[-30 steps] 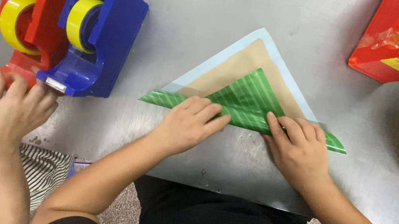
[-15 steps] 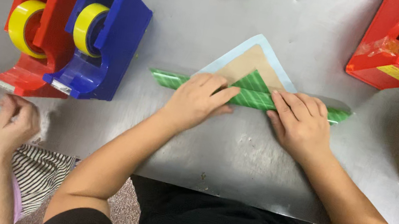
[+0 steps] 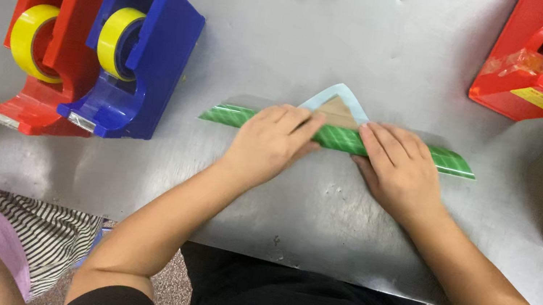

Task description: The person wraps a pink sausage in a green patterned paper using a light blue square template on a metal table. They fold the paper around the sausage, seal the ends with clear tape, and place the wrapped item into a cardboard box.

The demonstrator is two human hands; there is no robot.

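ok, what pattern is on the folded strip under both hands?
Green with thin lighter stripes: the folded strip, clearest in the head view.

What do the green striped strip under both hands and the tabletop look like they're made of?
Green striped strip: probably thin glossy paper or film, rolled flat with crisp straight edges and a slight sheen. Tabletop: looks like brushed sheet metal, grey, with soft reflections and scuffs. Left hand and right hand press on the strip.
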